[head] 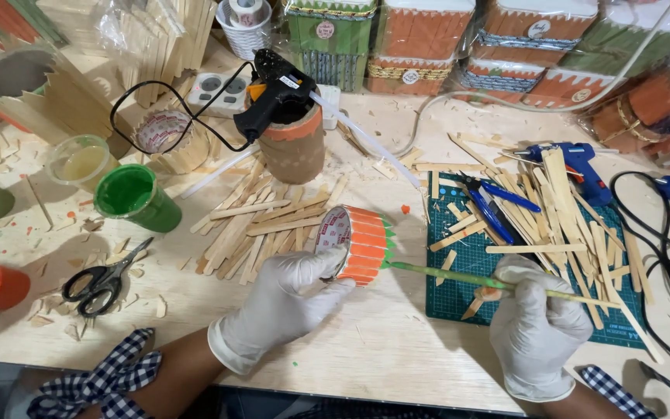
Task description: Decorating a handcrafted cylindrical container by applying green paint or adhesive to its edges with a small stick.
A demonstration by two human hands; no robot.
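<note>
Left hand (284,299) fingers grip orange can (357,244) near counter (381,349) front edge; right hand (533,322) fingers pinch green brush (459,277), tip at can's green rim. Scissors (102,281) lie left.

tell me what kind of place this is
Most likely a handicraft worktable. Loose wooden craft sticks cover it, a black glue gun rests on a tube, and the gloved left hand steadies an orange stick-covered can while the right hand paints it green.

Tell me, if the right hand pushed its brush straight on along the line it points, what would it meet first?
Probably the orange can held by the left hand: the right hand aims the green brush at its green rim, tip apparently touching already.
</note>
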